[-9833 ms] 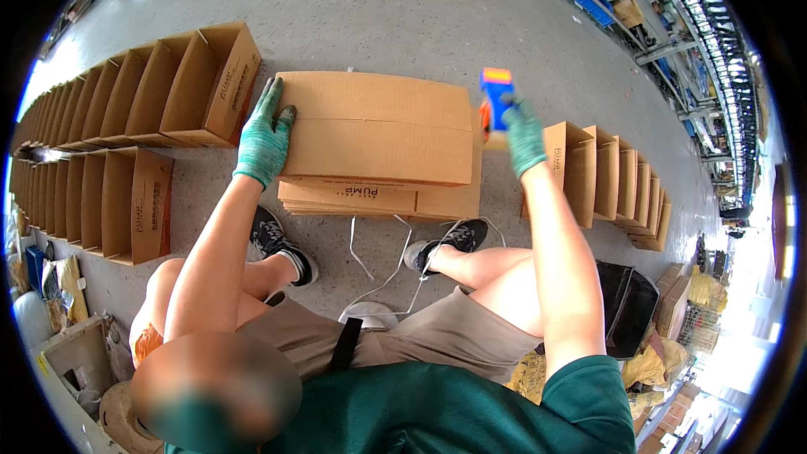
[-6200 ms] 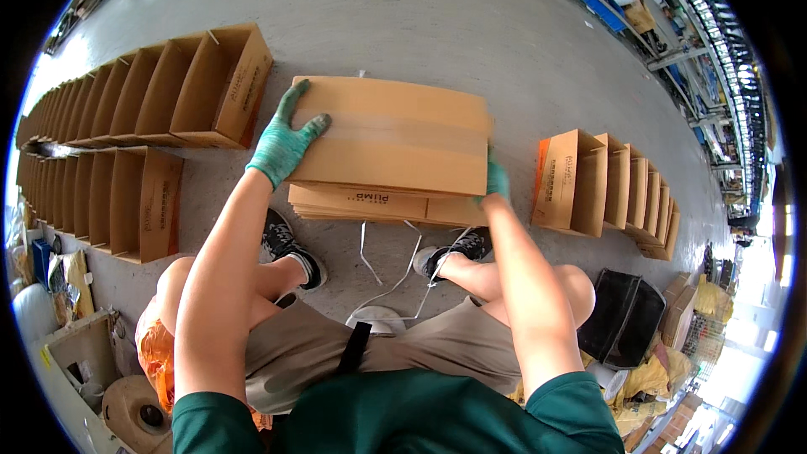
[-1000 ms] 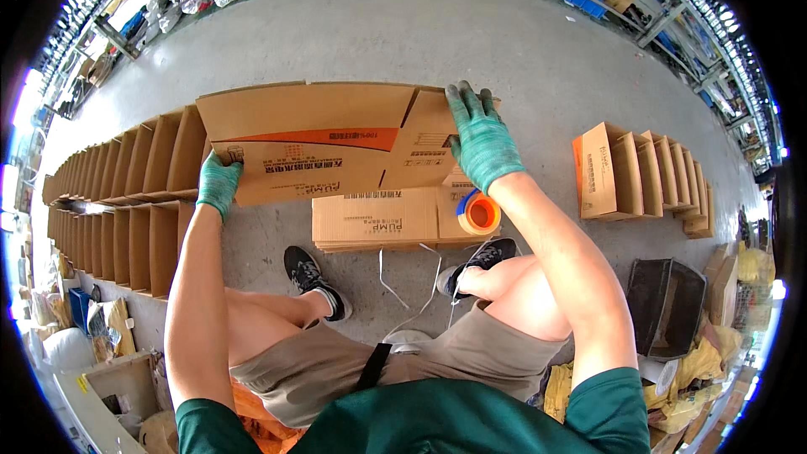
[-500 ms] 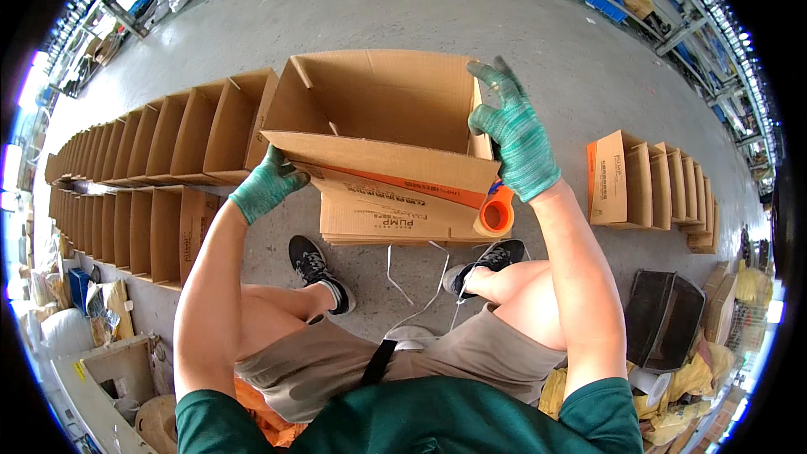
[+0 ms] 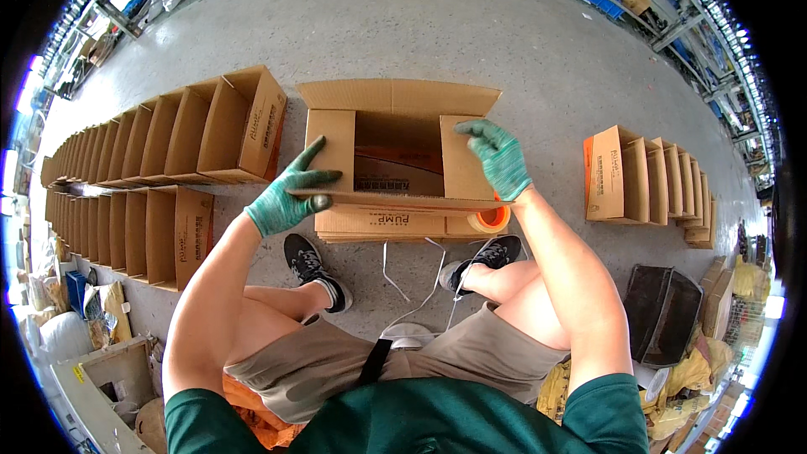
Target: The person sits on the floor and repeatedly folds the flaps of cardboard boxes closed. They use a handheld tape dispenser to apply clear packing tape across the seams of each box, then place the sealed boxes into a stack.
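grey floor [image 5: 403,25] beyond; carton [image 5: 399,98] between left hand [image 5: 287,197] and right hand [image 5: 502,161] (each grip spread).

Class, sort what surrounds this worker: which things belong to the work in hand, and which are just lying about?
In the work:
open carton, with the left hand and right hand at its flaps
flat cartons stacked below it
orange tape roll, probably
standing cartons at left and right, probably

Just lying about, it seems:
black bin
yellow wrapping beside it
blue crate, upper right
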`<state>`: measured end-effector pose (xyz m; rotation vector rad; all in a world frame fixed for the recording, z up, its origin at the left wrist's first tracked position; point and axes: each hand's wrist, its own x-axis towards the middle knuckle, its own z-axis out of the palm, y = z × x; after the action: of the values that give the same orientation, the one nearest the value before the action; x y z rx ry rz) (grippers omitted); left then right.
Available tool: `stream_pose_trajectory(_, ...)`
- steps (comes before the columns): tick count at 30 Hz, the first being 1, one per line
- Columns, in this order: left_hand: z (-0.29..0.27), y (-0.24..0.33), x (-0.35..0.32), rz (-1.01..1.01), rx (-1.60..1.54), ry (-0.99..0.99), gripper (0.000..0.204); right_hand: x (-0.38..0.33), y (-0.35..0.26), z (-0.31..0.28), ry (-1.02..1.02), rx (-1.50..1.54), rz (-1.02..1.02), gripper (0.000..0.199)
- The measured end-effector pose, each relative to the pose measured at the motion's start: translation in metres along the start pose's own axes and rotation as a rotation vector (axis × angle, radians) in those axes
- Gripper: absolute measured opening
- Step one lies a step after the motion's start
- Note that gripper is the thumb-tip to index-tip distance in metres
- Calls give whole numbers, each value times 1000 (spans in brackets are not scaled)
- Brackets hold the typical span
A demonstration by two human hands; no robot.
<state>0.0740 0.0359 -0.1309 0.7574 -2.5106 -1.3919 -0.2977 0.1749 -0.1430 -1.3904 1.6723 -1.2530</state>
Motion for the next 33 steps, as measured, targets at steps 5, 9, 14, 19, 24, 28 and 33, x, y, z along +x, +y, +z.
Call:
stream_pose_trajectory(5,9,-7,13,-124,-370,229,81,20,29,-27,79,586,112,23)
stream_pose_trajectory(9,27,-31,25,-265,76,569,92,30,-4,-18,419,249,342,53)
stream_pose_trajectory(14,37,-29,33,-83,-75,659,103,28,-7,-15,187,310,422,44)
stream_pose_trajectory(19,39,-9,38,-180,-328,582,102,8,40,-17,-47,-18,319,29)
stream_pose_trajectory(24,33,-30,32,-191,-163,639,62,0,19,9,22,-125,173,46)
stream_pose_trajectory(28,35,-41,31,-92,7,658,44,3,12,15,35,-280,89,55)
stream_pose_trajectory(33,38,-40,32,-120,16,660,42,3,16,17,21,-307,93,63)
